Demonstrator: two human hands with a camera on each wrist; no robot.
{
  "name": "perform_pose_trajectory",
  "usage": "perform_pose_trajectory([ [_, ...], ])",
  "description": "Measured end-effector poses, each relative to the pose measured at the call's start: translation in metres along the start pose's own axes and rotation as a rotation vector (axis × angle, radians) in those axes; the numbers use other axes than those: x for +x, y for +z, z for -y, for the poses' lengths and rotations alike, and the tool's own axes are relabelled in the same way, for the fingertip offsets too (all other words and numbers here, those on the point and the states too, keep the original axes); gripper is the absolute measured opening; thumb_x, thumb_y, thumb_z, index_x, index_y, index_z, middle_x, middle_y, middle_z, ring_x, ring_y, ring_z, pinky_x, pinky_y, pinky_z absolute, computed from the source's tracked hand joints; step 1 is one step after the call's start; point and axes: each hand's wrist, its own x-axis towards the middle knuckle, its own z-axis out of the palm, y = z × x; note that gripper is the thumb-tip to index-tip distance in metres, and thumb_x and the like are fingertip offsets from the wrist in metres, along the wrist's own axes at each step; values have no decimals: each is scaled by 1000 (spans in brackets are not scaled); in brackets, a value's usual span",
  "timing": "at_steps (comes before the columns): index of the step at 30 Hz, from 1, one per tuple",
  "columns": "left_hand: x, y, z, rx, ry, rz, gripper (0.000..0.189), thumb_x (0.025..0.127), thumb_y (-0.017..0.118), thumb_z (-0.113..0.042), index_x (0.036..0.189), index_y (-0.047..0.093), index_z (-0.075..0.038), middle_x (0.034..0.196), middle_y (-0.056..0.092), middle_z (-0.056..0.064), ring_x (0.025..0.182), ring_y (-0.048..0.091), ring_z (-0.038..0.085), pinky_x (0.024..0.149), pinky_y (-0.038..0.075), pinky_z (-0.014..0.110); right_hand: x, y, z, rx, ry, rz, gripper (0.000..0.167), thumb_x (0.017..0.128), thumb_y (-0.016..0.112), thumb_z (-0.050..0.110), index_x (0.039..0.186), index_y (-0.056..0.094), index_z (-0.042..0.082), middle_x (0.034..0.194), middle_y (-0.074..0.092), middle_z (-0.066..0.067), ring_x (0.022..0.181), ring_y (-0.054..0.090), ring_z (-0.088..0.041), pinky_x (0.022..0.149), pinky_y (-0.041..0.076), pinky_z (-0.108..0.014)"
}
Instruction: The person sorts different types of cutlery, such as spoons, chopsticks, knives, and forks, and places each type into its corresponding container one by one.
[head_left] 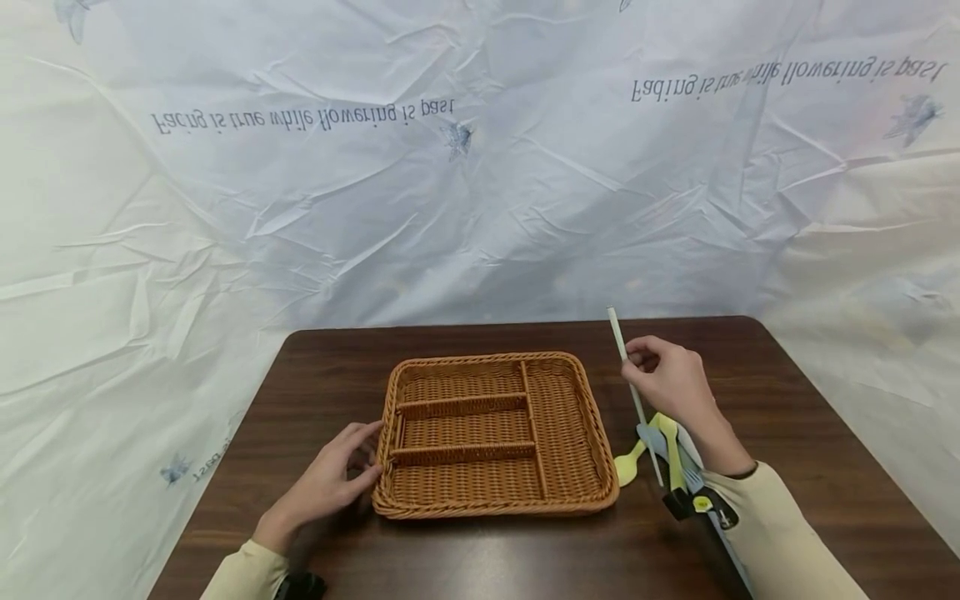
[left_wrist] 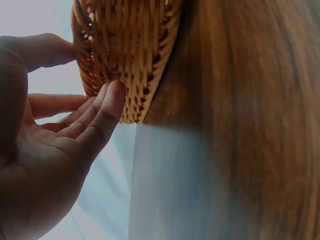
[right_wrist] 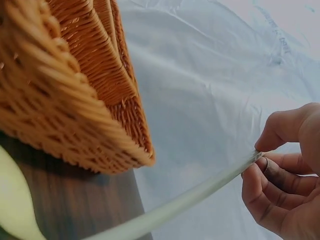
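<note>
A brown wicker basket [head_left: 471, 454] with several compartments lies on the table; nothing lies inside them. My left hand [head_left: 330, 477] touches its left end, and in the left wrist view the fairly straight fingers [left_wrist: 102, 112] rest against the woven outer wall. To the right of the basket, my right hand [head_left: 670, 379] pinches a long pale chopstick [head_left: 617, 333] between thumb and fingers. The chopstick [right_wrist: 185, 200] slants down over a small heap of cutlery. In that heap are a yellow spoon [head_left: 627, 468], another yellow utensil [head_left: 672, 454] and a blue-grey fork [head_left: 692, 478], partly hidden by the wrist.
The dark wooden table [head_left: 337, 358] has rounded far corners. White sheeting [head_left: 480, 225] with printed writing hangs behind it and at both sides. The cutlery heap lies close to the basket's right rim, under my right forearm.
</note>
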Motion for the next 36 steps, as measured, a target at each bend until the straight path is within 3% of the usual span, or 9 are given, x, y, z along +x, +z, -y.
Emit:
perform_pose_trajectory([
  [11, -1, 6, -6, -34, -36, -55, 59, 82, 70, 6, 137, 49, 5, 112, 54, 11, 83, 57, 7, 66, 52, 21, 10, 5, 16, 30, -49, -51, 20, 91, 62, 17, 107, 70, 7, 85, 70, -4, 73, 65, -19, 61, 48, -28],
  [19, 0, 6, -5, -105, -23, -48, 59, 83, 69, 9, 138, 48, 6, 113, 54, 14, 85, 59, 17, 66, 52, 22, 19, 10, 30, 71, -55, -82, 20, 91, 63, 17, 107, 70, 8, 86, 70, -5, 75, 66, -19, 66, 52, -37],
  [29, 0, 4, -8, -104, -61, -29, 59, 85, 71, 4, 139, 47, 4, 113, 54, 13, 91, 60, 17, 70, 53, 22, 25, 17, 44, 122, -34, -59, 22, 92, 63, 20, 110, 70, 9, 91, 71, -6, 78, 67, -20, 68, 54, -40],
  [36, -2, 2, -7, -119, -27, -31, 59, 85, 71, 4, 139, 47, 5, 116, 53, 14, 92, 60, 18, 69, 53, 23, 28, 25, 51, 139, -34, -35, 22, 92, 64, 21, 110, 69, 8, 92, 71, -7, 80, 67, -21, 71, 54, -40],
])
